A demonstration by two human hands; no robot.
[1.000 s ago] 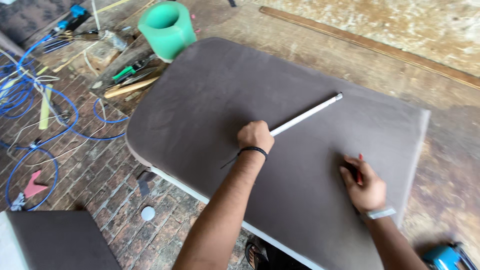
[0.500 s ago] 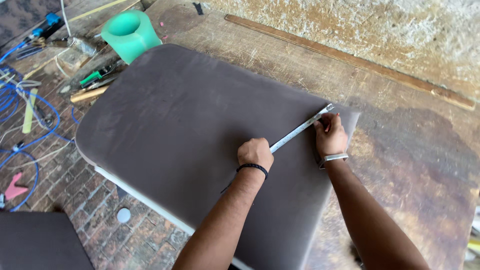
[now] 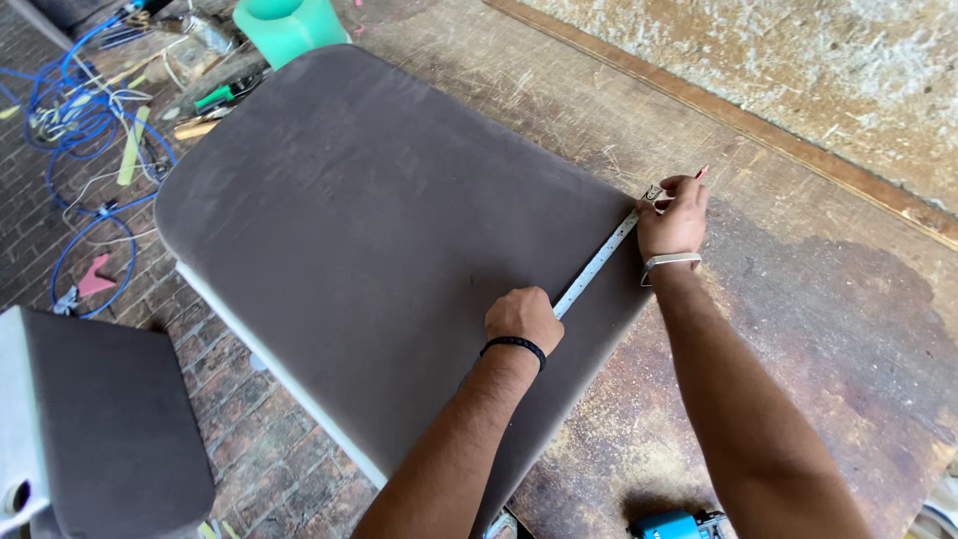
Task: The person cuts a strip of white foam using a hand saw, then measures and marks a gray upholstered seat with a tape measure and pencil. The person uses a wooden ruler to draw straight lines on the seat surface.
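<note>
A large grey-brown upholstered cushion [image 3: 379,220] lies on a worn wooden board [image 3: 798,329]. A white measuring tape [image 3: 597,265] is stretched across the cushion's near right part. My left hand [image 3: 522,317], with a black band on the wrist, pins the tape's near end down on the fabric. My right hand [image 3: 677,218], with a silver bracelet, holds the tape's far end at the cushion's right edge.
A green plastic container [image 3: 289,25] stands beyond the cushion's far corner. Hand tools [image 3: 215,100] and blue cables [image 3: 80,150] lie on the brick floor at left. Another grey cushioned piece [image 3: 100,419] sits at lower left. A blue tool [image 3: 674,524] shows at the bottom edge.
My right hand went from resting on the cushion to its right edge, where it took the tape's far end. The view shifted right. My left hand stayed on the tape.
</note>
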